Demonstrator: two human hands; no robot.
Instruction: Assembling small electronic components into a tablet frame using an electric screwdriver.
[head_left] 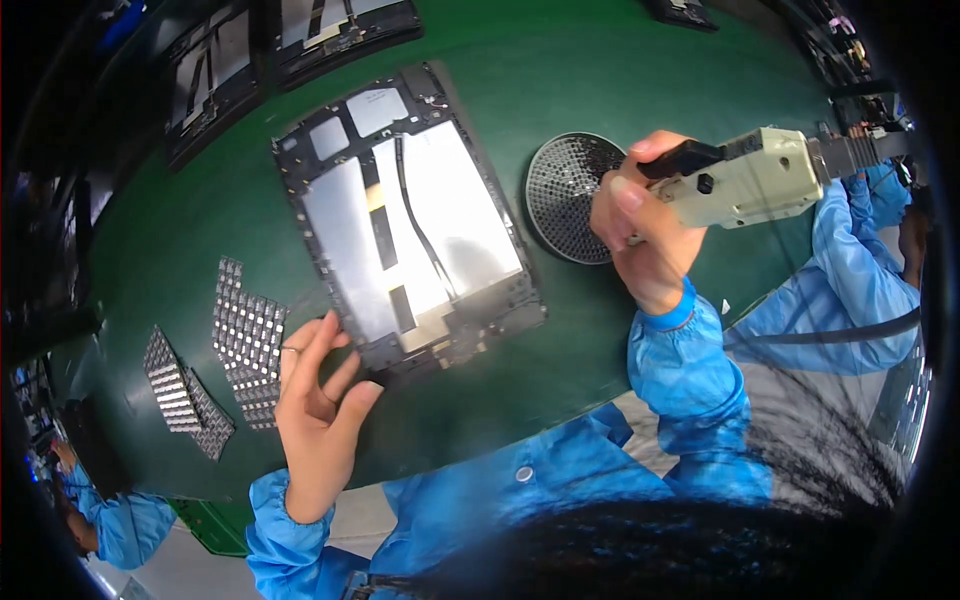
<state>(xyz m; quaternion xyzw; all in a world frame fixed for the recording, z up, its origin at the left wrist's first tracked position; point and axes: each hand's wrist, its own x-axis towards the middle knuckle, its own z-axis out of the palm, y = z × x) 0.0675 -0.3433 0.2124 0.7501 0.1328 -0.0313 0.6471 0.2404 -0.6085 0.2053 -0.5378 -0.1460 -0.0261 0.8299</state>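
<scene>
An opened tablet (455, 200) lies at a slant on the green table, its large silvery battery panels and black cables exposed. At its near left corner my left hand (318, 410) rests with thumb and fingers apart, the fingertips at the tablet's edge. My right hand (655, 235) is closed around a pale electric screwdriver (765, 180) with a black lever. The screwdriver lies over a round dish (565, 190) with a grid of small holes, just right of the tablet. Its tip is hidden behind my fingers.
Strips of small dark parts (250, 335) lie left of my left hand, with more strips (172, 385) beside them. Other opened tablets (345, 35) stand along the far left edge. A cable (840, 335) runs at right. Co-workers in blue sleeves sit at both sides.
</scene>
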